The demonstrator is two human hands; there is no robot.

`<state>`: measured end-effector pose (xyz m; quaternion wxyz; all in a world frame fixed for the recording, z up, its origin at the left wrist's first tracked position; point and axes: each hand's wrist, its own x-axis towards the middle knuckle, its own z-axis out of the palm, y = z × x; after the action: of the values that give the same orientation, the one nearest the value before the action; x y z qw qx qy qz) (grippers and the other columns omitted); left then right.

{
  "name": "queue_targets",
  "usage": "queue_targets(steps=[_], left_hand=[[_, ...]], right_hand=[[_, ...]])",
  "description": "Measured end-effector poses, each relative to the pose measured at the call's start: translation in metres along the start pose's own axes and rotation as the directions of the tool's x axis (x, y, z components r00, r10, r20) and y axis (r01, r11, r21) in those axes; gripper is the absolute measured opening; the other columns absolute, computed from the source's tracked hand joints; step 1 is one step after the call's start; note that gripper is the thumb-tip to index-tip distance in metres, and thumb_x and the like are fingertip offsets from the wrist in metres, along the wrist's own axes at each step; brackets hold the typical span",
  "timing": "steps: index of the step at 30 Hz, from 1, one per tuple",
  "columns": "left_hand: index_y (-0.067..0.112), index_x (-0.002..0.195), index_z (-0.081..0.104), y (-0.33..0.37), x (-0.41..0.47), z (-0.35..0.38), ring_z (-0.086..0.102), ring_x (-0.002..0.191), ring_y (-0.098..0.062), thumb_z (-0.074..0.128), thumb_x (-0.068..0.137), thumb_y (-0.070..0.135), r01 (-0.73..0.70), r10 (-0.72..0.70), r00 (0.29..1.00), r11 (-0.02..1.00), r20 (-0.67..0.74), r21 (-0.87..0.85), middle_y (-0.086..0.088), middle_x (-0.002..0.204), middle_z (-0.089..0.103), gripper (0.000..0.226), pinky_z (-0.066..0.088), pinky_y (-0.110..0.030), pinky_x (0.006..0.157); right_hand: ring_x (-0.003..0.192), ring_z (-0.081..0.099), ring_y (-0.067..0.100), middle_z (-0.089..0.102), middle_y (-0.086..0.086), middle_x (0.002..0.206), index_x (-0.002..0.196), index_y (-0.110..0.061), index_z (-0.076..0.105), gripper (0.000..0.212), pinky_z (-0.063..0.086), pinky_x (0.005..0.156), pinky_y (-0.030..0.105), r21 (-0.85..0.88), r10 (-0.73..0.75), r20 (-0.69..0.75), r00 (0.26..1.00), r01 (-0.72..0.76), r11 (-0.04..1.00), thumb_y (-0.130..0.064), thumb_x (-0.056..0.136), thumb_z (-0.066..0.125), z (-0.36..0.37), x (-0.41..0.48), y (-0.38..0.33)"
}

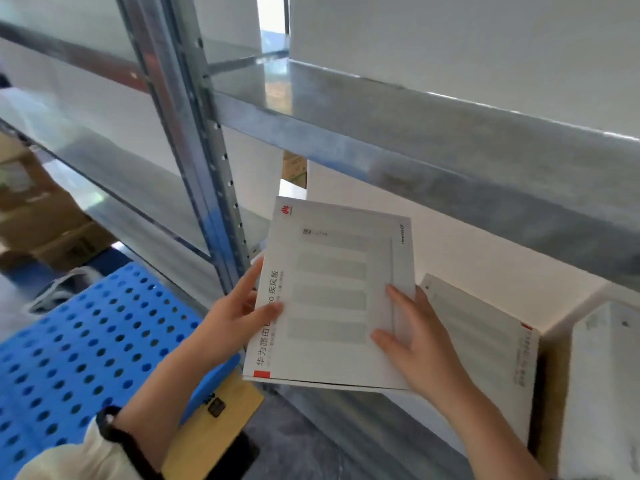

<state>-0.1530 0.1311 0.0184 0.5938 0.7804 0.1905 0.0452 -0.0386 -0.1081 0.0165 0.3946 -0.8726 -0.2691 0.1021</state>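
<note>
both hands on a flat white router box, held tilted in the air just in front of the lower bay of a metal rack, resting on nothing. left hand grips the left edge: thumb pressed on the printed face, one finger straight along the side, the others hidden behind. right hand grips the lower right part, two digits on the face, the rest wrapped behind and out of sight.

reads as shelving: the box is likely going in beside a second white box that stands on edge, tilted, in the bay. a white block sits further right.

risks, judged from here:
- the grip is on the edges of a smooth carton. a slip on one side would let it swing down onto the shelf lip or the blue perforated cart below left.
- the top corner is near the upper beam. lifting while pushing in could clip and dent it.
- the upright post is near the left fingers, so a drift left could knock or pinch them.
- pushing in too fast could tip the tilted box over.
- a yellow packet lies on the cart edge by the left forearm and could get brushed off.

the frame is blurred, so the gap to the beam is hard to judge.
</note>
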Motion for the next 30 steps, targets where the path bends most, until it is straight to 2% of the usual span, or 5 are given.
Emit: queue_targets(steps=[7, 12, 16, 23, 30], left_hand=[[0.071, 0.127, 0.009, -0.042, -0.073, -0.049, 0.071, 0.084, -0.015, 0.056, 0.091, 0.032, 0.136, -0.127, 0.963, 0.991, -0.239, 0.018, 0.005, 0.105, 0.065, 0.071, 0.06, -0.036, 0.07], [0.067, 0.13, 0.014, -0.066, -0.126, -0.09, 0.071, 0.085, -0.015, 0.058, 0.086, 0.037, 0.161, -0.169, 0.921, 0.986, -0.351, -0.052, 0.003, 0.105, 0.067, 0.069, 0.06, -0.036, 0.07], [0.066, 0.13, 0.012, -0.089, -0.167, -0.136, 0.071, 0.083, -0.016, 0.063, 0.081, 0.039, 0.19, -0.212, 0.872, 0.977, -0.44, -0.095, 0.004, 0.12, 0.06, 0.076, 0.06, -0.037, 0.067], [0.06, 0.135, -0.009, -0.143, -0.264, -0.227, 0.07, 0.078, -0.012, 0.063, 0.086, 0.039, 0.373, -0.306, 0.756, 0.928, -0.579, -0.003, 0.02, 0.111, 0.053, 0.09, 0.059, -0.032, 0.07], [0.051, 0.144, 0.005, -0.211, -0.348, -0.292, 0.061, 0.093, -0.004, 0.062, 0.086, 0.046, 0.459, -0.398, 0.608, 0.882, -0.686, -0.105, 0.017, 0.119, 0.047, 0.082, 0.055, -0.027, 0.081]], right_hand=[[0.137, 0.033, 0.015, 0.029, 0.0, 0.152, 0.136, -0.028, 0.046, 0.068, 0.026, 0.114, 0.032, 0.019, -0.081, 0.18, 0.98, 0.079, 0.997, -0.023, 0.076, 0.077, 0.062, 0.0, -0.038], [0.138, 0.027, 0.01, 0.023, -0.004, 0.152, 0.138, -0.027, 0.044, 0.068, 0.014, 0.108, 0.015, 0.016, -0.18, 0.317, 0.931, 0.184, 0.983, -0.023, 0.078, 0.075, 0.109, 0.003, -0.081], [0.133, 0.029, 0.008, 0.022, -0.008, 0.152, 0.142, -0.026, 0.038, 0.069, 0.018, 0.107, 0.018, 0.027, -0.266, 0.413, 0.871, 0.28, 0.96, -0.027, 0.081, 0.072, 0.16, 0.002, -0.132], [0.141, 0.017, 0.012, 0.012, -0.006, 0.155, 0.146, -0.027, 0.03, 0.072, 0.011, 0.113, 0.026, 0.049, -0.338, 0.593, 0.731, 0.387, 0.921, -0.032, 0.084, 0.068, 0.279, -0.027, -0.234], [0.138, 0.024, 0.015, 0.023, -0.003, 0.148, 0.145, -0.022, 0.032, 0.071, 0.018, 0.112, 0.025, 0.123, -0.377, 0.754, 0.538, 0.447, 0.886, -0.028, 0.084, 0.068, 0.396, -0.059, -0.312]])
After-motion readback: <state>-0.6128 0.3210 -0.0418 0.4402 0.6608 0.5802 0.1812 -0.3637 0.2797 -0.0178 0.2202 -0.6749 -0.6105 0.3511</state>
